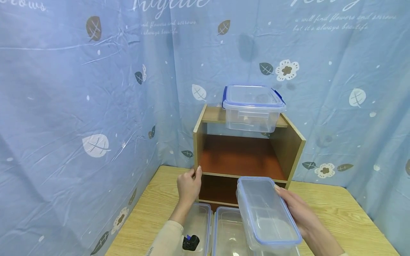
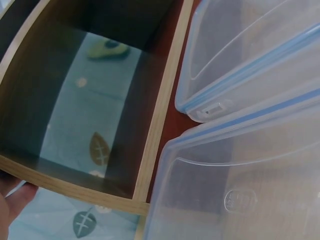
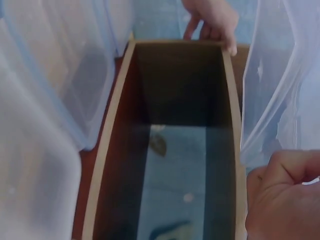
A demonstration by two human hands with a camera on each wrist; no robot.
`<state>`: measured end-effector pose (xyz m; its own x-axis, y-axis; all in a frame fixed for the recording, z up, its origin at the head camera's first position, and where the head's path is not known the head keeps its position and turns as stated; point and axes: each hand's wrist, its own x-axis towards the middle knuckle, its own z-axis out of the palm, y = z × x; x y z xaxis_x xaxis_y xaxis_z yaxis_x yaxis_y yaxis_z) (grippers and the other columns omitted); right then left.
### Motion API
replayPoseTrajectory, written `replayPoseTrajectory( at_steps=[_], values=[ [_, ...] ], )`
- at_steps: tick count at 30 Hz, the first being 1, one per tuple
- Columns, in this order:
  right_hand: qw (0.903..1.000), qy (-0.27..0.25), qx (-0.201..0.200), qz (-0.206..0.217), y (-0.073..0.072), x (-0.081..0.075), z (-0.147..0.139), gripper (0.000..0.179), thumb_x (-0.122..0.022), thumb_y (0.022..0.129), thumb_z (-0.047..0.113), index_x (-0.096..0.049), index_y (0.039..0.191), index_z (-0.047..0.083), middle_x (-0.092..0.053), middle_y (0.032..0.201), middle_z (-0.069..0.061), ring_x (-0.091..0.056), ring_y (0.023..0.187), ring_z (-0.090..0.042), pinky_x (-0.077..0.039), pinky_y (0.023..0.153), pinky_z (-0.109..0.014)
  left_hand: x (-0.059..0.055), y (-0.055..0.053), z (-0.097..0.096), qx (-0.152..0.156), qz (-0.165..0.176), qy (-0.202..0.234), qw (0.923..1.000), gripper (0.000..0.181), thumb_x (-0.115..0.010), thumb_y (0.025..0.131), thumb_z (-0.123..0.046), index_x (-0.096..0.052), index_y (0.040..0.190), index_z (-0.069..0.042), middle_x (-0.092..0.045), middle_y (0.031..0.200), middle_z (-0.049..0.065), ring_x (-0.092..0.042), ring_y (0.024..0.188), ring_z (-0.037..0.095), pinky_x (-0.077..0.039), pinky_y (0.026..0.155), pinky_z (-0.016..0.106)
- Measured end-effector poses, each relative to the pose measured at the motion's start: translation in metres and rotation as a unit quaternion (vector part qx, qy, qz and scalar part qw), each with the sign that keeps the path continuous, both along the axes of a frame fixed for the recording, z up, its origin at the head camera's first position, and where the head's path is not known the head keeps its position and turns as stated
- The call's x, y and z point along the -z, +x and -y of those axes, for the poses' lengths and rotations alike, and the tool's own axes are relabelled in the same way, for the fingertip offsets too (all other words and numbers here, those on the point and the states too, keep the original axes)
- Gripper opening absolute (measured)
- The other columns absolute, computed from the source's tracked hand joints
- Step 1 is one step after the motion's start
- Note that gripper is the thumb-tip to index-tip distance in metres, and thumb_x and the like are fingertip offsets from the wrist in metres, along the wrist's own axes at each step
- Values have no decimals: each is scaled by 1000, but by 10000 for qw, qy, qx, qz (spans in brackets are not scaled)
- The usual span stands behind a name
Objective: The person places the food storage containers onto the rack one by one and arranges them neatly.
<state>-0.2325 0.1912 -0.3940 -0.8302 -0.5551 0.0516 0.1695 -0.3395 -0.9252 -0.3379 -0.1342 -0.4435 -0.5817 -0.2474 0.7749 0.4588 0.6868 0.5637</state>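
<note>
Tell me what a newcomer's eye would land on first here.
Probably the clear box with the pale blue rim, gripped by the right hand in front of the wooden shelf, whose left edge the left hand holds. Next, likely the blue-handled box on top of the shelf, against a blue curtain printed with leaves and flowers.

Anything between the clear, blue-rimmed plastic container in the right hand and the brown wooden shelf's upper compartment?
Nothing visible blocks the container from the open front of the upper compartment. The left hand holds only the wooden left panel; a larger clear plastic box with a blue-edged lid overhangs above.
</note>
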Motion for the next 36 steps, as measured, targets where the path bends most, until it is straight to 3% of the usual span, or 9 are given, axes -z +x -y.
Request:
replayPoseTrajectory(
  at_steps=[8,12,17,21,28,36],
  values=[
    [9913,725,1099,-41,-4,-14,26,27,-38,104,39,-63,99,28,-68,87,11,-69,80,-8,-57,71,-29,1,0,0,6,-32,4,10000,49,-64,90,-23,-41,48,-14,-33,43,-4,-26,45,10,-26,43,22],
    [9794,1091,1700,24,-8,-21,38,24,-43,102,43,-60,99,26,-65,83,11,-66,76,-8,-56,70,-29,2,0,0,-8,-38,0,10000,50,-65,90,-23,-39,48,-14,-27,45,-7,-23,45,8,-24,42,22],
    [9606,1452,2338,379,-18,-31,52,35,-49,98,48,-49,114,17,-60,83,8,-62,77,-11,-53,74,-33,1,0,1,-47,-112,25,9999,51,-65,90,-23,-38,48,-14,-24,46,-8,-22,46,9,-23,42,22],
    [9567,1288,2533,626,-29,-37,57,41,-50,97,48,-44,120,15,-57,85,9,-59,80,-9,-49,79,-32,1,-1,0,-56,-179,24,9998,51,-65,90,-23,-38,47,-14,-24,46,-8,-22,46,8,-23,42,22],
    [9582,452,2635,1016,-43,-41,64,21,-53,98,41,-54,105,21,-59,83,10,-59,79,-5,-48,77,-23,4,-3,1,-83,-200,-60,9997,52,-65,90,-23,-38,47,-15,-27,43,-9,-21,44,5,-21,41,19],
    [9551,298,2744,1075,-57,-43,69,26,-53,98,38,-50,113,17,-55,91,9,-55,85,-5,-47,80,-21,2,-2,1,-39,-198,-4,9998,51,-65,90,-23,-39,47,-14,-27,44,-8,-21,44,5,-21,41,20]
  ],
)
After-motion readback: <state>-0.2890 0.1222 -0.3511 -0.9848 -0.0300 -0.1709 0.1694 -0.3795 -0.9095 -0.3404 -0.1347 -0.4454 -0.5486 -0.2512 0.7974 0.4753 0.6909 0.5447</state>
